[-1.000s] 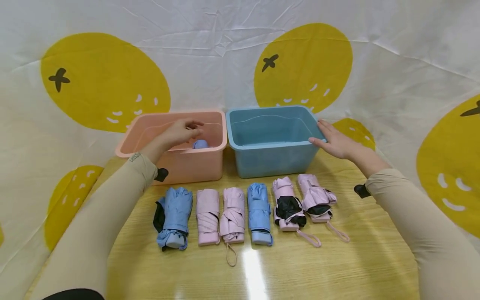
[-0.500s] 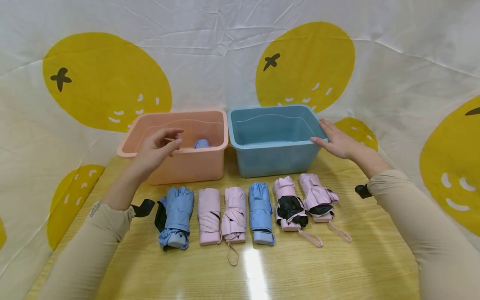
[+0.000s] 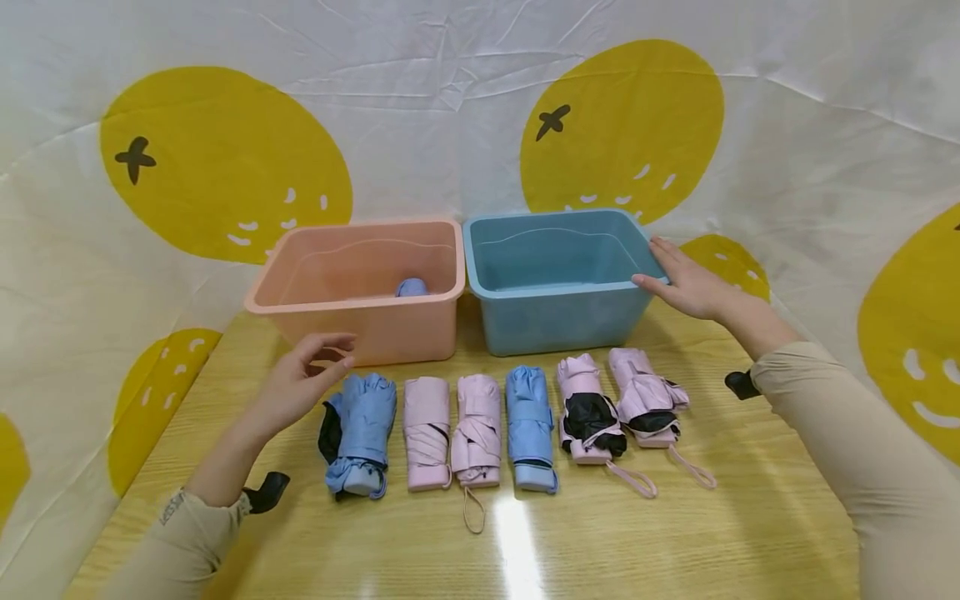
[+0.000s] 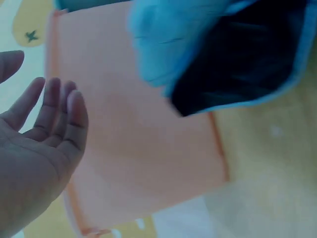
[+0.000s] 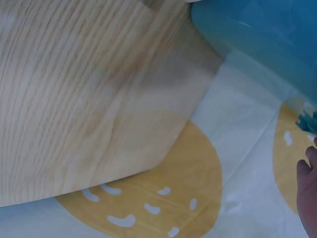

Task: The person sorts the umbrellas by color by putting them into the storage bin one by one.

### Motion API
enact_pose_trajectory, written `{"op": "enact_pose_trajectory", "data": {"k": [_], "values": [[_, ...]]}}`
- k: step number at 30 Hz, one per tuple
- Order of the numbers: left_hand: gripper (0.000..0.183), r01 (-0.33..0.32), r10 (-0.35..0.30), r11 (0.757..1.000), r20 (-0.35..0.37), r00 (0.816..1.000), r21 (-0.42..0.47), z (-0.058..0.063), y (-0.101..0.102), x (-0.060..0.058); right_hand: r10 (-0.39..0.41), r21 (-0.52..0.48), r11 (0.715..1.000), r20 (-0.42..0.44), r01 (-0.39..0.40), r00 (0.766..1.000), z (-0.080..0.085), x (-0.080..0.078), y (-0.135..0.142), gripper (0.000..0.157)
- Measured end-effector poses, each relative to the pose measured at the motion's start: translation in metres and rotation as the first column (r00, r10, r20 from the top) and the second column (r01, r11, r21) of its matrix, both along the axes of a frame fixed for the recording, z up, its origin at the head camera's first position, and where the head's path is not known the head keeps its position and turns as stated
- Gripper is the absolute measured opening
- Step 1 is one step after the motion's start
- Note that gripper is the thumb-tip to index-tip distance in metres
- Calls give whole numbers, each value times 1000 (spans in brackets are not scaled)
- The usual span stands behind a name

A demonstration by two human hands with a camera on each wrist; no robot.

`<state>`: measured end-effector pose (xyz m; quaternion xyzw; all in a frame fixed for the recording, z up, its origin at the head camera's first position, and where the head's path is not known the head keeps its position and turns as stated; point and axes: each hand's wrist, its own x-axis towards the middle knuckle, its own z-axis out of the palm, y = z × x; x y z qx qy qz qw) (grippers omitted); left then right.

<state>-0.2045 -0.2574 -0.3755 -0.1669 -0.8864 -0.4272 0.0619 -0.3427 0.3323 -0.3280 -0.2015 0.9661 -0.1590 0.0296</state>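
My left hand (image 3: 300,383) hovers in front of the pink bin (image 3: 352,307), just up and left of the leftmost blue folded umbrella (image 3: 365,425). Its fingers are loosely bent and hold nothing; in the left wrist view this umbrella's dark underside (image 4: 242,59) shows beyond the hand (image 4: 44,134). My right hand (image 3: 693,283) rests on the right rim of the blue bin (image 3: 562,321), fingers fairly straight. Inside the pink bin, the end of a blue umbrella (image 3: 412,287) shows; the rest of it is hidden by the front wall.
Rightward in the row lie a pink umbrella (image 3: 427,433), another pink umbrella (image 3: 477,429), a blue umbrella (image 3: 530,429), and two loosely folded pink ones with black undersides. A patterned cloth (image 3: 420,108) hangs behind the bins. The wooden table (image 3: 637,542) extends in front.
My left hand has come out of the pink bin and moved down and left to the leftmost blue umbrella. The right hand stays on the blue bin's rim.
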Motion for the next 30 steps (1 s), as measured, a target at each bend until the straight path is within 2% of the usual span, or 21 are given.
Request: {"op": "enact_pose_trajectory", "data": {"k": [6, 13, 16, 22, 30], "values": [[50, 35, -24, 984, 68, 997, -173, -26, 3, -2, 0, -1, 1000, 0, 0, 1000, 0, 1, 2, 89], [71, 77, -30, 937, 140, 990, -341, -40, 10, -6, -6, 2, 1000, 5, 6, 1000, -1, -2, 1, 89], [78, 92, -34, 928, 162, 986, -360, -45, 11, -10, -6, 1, 1000, 3, 6, 1000, -2, -2, 1, 89], [87, 117, -46, 926, 200, 979, -359, -51, 11, -18, -3, 2, 1000, 0, 3, 1000, -2, -4, 3, 89], [82, 119, -44, 929, 216, 976, -350, -52, 15, -24, -2, 2, 1000, 0, 2, 1000, -3, -4, 3, 89]]}}
